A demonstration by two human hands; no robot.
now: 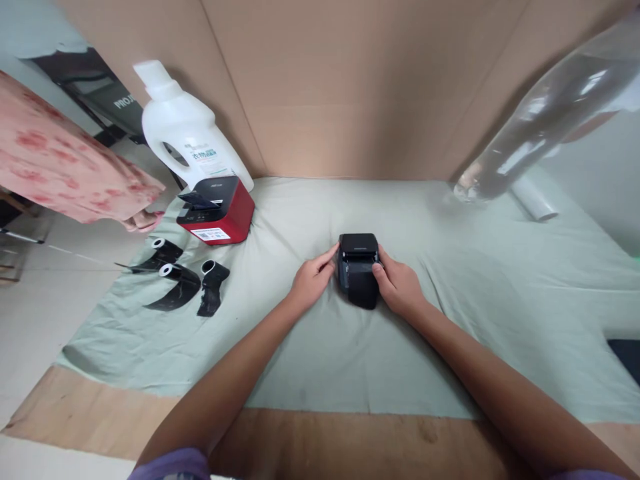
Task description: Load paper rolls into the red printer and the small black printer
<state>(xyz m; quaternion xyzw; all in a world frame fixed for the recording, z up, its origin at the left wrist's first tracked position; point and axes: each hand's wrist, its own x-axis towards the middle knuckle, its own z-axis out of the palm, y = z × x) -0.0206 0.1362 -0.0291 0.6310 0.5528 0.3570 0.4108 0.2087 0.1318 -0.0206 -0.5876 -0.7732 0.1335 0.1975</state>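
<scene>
A small black receipt printer sits on the green cloth in front of me, with a wide black strip hanging from its front slot. My left hand presses against the printer's left side, index finger stretched along it and the other fingers curled. On the opposite side, my right hand grips the casing, its thumb on the front by the strip's edge and its fingers partly hidden behind. Both hands rest low, near the cloth.
Left on the cloth stand a red and black printer and a white detergent bottle. Black paper rolls lie before them. Cardboard walls the back. At right are clear plastic wrap and a white roll. A person's patterned garment shows at left.
</scene>
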